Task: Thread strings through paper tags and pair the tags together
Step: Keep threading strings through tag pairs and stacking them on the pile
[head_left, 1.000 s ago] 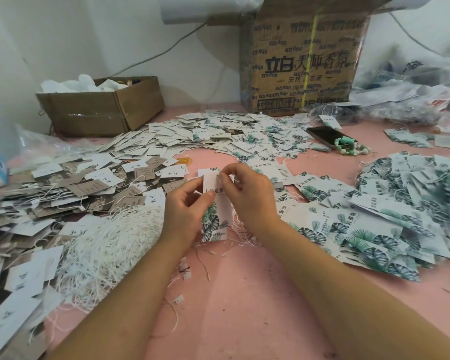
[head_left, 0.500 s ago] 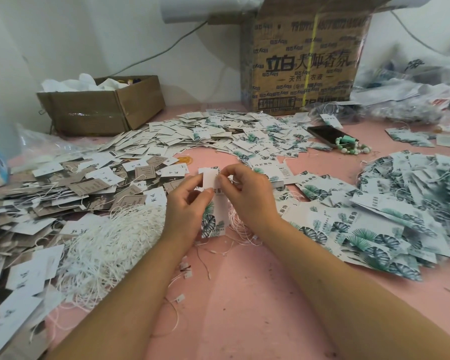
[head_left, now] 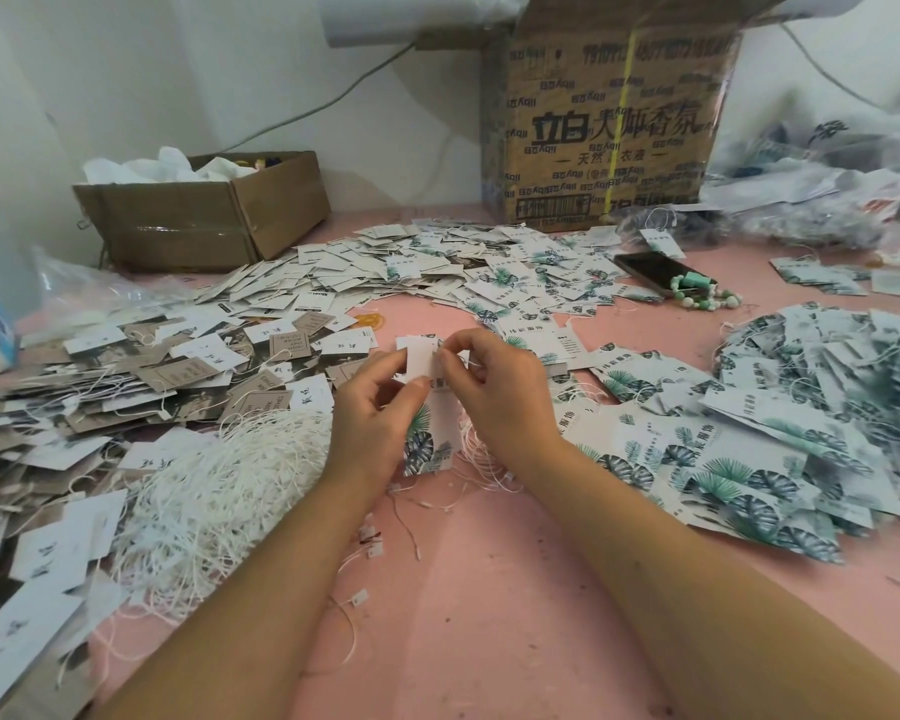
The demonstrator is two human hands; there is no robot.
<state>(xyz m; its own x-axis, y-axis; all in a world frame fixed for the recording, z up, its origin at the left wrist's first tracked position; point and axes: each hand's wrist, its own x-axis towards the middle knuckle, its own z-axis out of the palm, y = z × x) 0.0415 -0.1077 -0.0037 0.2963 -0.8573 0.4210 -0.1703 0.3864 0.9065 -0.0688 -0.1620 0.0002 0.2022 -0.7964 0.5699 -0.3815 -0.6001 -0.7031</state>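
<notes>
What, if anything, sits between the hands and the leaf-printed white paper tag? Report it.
Nothing visible does. The left hand grips the leaf-printed white paper tag by its upper part, and the right hand pinches its top edge.

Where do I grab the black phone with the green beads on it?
Pinch the phone by its two long edges near its bare left end, coming straight down from above. It lies flat on the table, and the bead bracelet rests on its right end, so I'd lift that off first.
</notes>
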